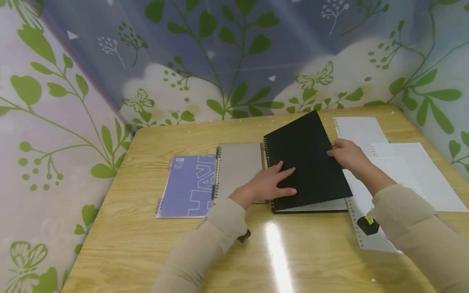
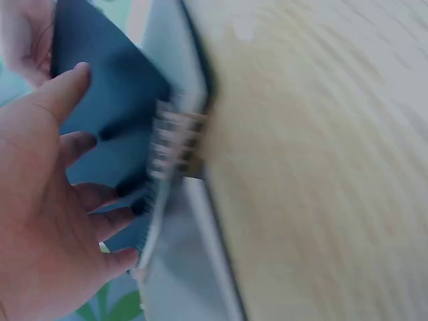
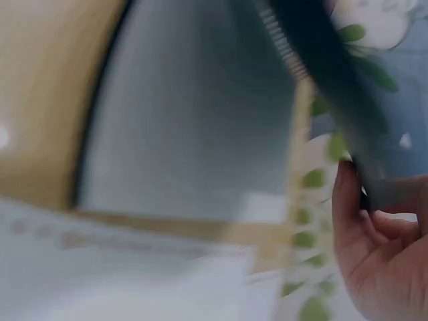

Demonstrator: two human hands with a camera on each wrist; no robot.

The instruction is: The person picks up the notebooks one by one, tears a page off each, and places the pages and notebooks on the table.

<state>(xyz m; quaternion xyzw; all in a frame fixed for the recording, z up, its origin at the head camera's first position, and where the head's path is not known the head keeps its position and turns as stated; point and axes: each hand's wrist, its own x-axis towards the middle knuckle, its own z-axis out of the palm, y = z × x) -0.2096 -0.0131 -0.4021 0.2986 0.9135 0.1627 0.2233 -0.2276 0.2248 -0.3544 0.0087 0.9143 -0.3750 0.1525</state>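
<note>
A black spiral notebook (image 1: pixel 307 162) lies right of the table's middle, its front cover tilted up on the right side. My right hand (image 1: pixel 348 154) pinches the cover's free edge between thumb and fingers, also seen in the right wrist view, where white pages (image 3: pixel 194 127) show beneath the raised cover. My left hand (image 1: pixel 269 181) has its fingers spread and rests on the cover near the spiral binding. In the left wrist view those fingers (image 2: pixel 100 194) lie straight beside the metal coils (image 2: pixel 174 137).
A grey spiral notebook (image 1: pixel 239 171) lies to the left, partly under my left hand. Beyond it is a purple notebook (image 1: pixel 187 191) with white lettering. Loose white sheets (image 1: pixel 421 175) with punched edges spread on the right of the wooden table (image 1: pixel 128 252). A patterned wall (image 1: pixel 234 53) stands behind.
</note>
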